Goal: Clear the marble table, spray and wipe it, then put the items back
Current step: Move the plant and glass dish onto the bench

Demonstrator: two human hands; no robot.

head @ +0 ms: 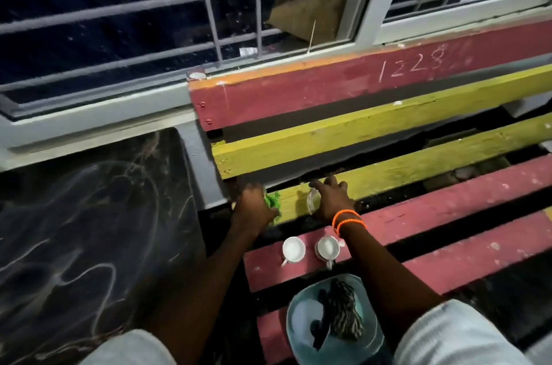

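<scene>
A dark marble table (pixel 74 230) with pale veins fills the left of the view. To its right is a slatted bench (pixel 418 215) painted red and yellow. My left hand (pixel 254 209) is closed on a green item (pixel 273 201) over the yellow slat near the bench's left end. My right hand (pixel 331 200), with orange bands at the wrist, rests on a clear glass (pixel 312 201) that lies on the same slat. Two white cups (pixel 293 249) (pixel 328 247) stand on the red slat below my hands. A teal plate (pixel 301 314) holding a dark striped object sits nearest me.
A grey window frame with bars (pixel 233 21) runs behind the table and bench. A small round lid (pixel 197 75) sits on the sill by the bench's top corner. Gaps between the slats are dark. My knees in pale shorts fill the bottom edge.
</scene>
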